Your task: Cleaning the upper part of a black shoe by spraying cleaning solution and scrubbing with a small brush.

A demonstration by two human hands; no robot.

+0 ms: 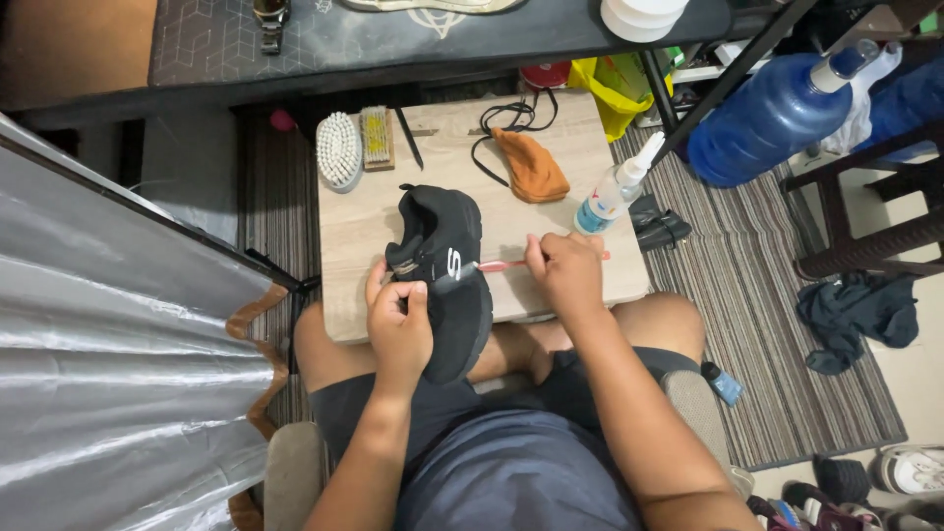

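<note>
Black shoe (444, 280) gripped mid-body by left hand (398, 324), resting on low wooden table (551, 211), long axis running away from wearer, toe near. Right hand (565, 270) closed on thin red-handled brush (501, 265), bristle end touching shoe's side panel from the right. Spray bottle (612, 192) just beyond.

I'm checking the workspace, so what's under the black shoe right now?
The black shoe lies on the small wooden table, its near end overhanging toward the lap. The left hand holds that end. Its sole is hidden.
</note>
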